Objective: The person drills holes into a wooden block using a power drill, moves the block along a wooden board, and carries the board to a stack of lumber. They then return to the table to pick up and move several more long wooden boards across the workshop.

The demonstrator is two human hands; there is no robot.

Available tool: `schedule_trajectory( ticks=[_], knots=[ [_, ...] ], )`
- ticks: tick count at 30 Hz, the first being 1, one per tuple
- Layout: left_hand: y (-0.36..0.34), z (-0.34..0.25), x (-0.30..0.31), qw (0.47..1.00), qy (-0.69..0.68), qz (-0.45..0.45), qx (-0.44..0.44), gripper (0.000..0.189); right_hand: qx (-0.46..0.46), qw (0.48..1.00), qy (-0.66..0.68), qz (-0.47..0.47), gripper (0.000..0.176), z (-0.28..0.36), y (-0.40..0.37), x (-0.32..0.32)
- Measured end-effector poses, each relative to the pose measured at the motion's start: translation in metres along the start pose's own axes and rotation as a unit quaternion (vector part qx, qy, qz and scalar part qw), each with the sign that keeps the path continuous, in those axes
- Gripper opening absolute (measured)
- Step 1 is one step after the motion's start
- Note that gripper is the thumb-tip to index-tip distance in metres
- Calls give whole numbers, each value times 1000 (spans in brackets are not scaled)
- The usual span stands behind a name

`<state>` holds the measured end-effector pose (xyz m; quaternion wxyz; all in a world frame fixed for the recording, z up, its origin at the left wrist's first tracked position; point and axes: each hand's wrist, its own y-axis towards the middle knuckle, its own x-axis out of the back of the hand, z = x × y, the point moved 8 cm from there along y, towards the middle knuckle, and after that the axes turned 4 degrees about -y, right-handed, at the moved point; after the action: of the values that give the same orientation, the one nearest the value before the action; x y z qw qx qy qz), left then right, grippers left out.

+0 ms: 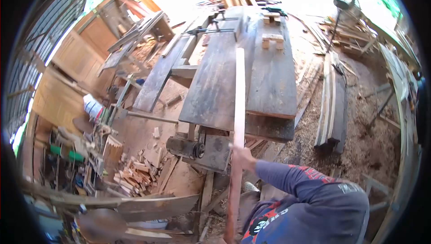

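A long, narrow wooden board (237, 163) runs from the bottom of the head view up over the dark worktable, its far part bright in the light. My right hand (244, 157) is closed around the board's right edge, just short of the table's near end. The worktable (211, 87) has a wide, worn wooden top split into sections. A cylindrical motor (185, 147) sits below its near edge, left of the board. My left hand does not show.
Clamps (217, 26) lie across the table's far part, with small wooden blocks (273, 40) at right. Offcuts (139, 172) are heaped on the floor to the left. Long planks (330, 100) lie to the right among shavings. Wooden door panels (76, 58) lean at left.
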<state>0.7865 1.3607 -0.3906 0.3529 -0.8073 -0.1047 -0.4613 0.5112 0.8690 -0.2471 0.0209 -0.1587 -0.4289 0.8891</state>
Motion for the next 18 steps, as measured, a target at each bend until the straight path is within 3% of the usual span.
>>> schedule_trajectory(
  ticks=[2,5,10,12,14,18],
  knots=[
    [6,-6,1,1000,-1,9,2,69,58,997,-46,26,50,-29,-29,-4],
    [11,-29,10,1000,-11,25,-8,67,94,993,-65,-21,38,-36,-92,10],
    [9,-83,27,998,-42,44,-27,64,90,994,-21,-61,39,-44,-58,61],
    [4,-98,33,997,-51,53,-31,63,46,993,1,-107,41,-45,-40,83],
    [-2,-105,39,996,-53,61,-35,62,49,990,-12,-134,32,-35,-30,87],
    [-7,-137,51,996,-49,70,-30,60,128,983,-37,-129,39,6,-27,84]
  ],
)
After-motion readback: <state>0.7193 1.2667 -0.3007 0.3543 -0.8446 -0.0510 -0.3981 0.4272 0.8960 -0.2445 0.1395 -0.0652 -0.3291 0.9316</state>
